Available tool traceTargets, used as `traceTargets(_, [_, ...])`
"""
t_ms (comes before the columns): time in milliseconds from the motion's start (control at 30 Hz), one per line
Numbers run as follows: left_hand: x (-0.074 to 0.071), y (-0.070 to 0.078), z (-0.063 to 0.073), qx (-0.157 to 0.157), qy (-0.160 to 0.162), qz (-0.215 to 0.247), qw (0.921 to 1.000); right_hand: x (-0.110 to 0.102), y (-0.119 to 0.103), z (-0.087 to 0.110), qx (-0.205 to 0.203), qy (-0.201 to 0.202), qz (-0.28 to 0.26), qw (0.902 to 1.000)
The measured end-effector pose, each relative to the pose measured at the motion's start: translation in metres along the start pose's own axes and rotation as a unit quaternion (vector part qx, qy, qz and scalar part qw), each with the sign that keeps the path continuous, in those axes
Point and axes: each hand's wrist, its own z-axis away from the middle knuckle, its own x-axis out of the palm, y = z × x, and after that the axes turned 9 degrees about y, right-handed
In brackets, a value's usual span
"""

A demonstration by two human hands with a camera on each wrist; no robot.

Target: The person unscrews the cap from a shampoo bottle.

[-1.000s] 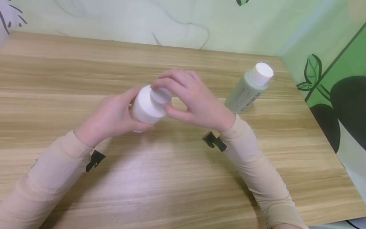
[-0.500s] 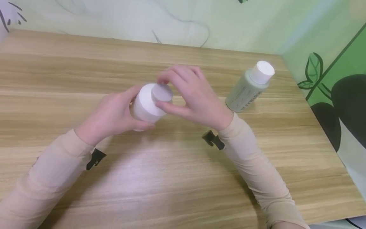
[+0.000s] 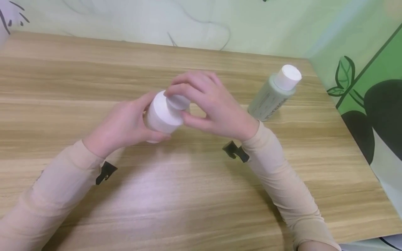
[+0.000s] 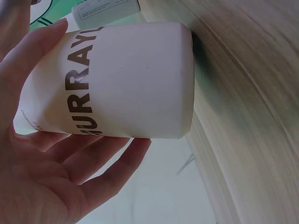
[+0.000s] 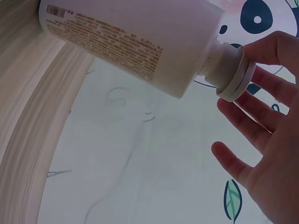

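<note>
A white bottle (image 3: 161, 113) with brown "MURRAY" lettering (image 4: 78, 88) is held tilted by my left hand (image 3: 117, 122), whose thumb and fingers wrap around its body. Its cap end leans toward my right hand (image 3: 216, 108). In the head view, the right thumb and fingers sit on the round cap (image 3: 178, 102) and partly cover it. From the right wrist, the thumb and fingertips pinch the cap's rim (image 5: 240, 80) at the end of the neck, while the little finger stands away. Small brown print (image 5: 112, 44) and a barcode mark the bottle's side.
A pale green bottle (image 3: 271, 96) with a white cap stands on the wooden table (image 3: 176, 195), right of the right hand. Behind the table rises a painted wall (image 3: 132, 21). Black clips (image 3: 106, 172) sit at both wrists, just above the tabletop.
My right fingers turned back off the cap, baring its top half a second ago, and now lie over it again. The left hand keeps its hold on the white bottle.
</note>
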Motion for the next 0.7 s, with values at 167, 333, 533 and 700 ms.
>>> traceTargets(167, [0.0003, 0.0000, -0.0008, 0.009, 0.007, 0.001, 0.9999, -0.0011, 0.0000, -0.0017, 0.001, 0.011, 0.010, 0.9999])
traceTargets(333, [0.0010, -0.0003, -0.0015, 0.009, 0.006, -0.001, 0.9999, -0.0032, -0.0008, -0.0027, 0.036, 0.013, 0.052, 0.9979])
traceTargets(533, [0.0017, -0.0009, -0.0014, 0.005, 0.003, 0.000, 1.0000, -0.0040, -0.0005, -0.0017, 0.059, -0.001, 0.062, 0.9964])
traceTargets(700, [0.0022, -0.0014, -0.0016, 0.007, 0.008, -0.002, 0.9999, -0.0050, -0.0007, -0.0009, 0.058, -0.008, 0.033, 0.9977])
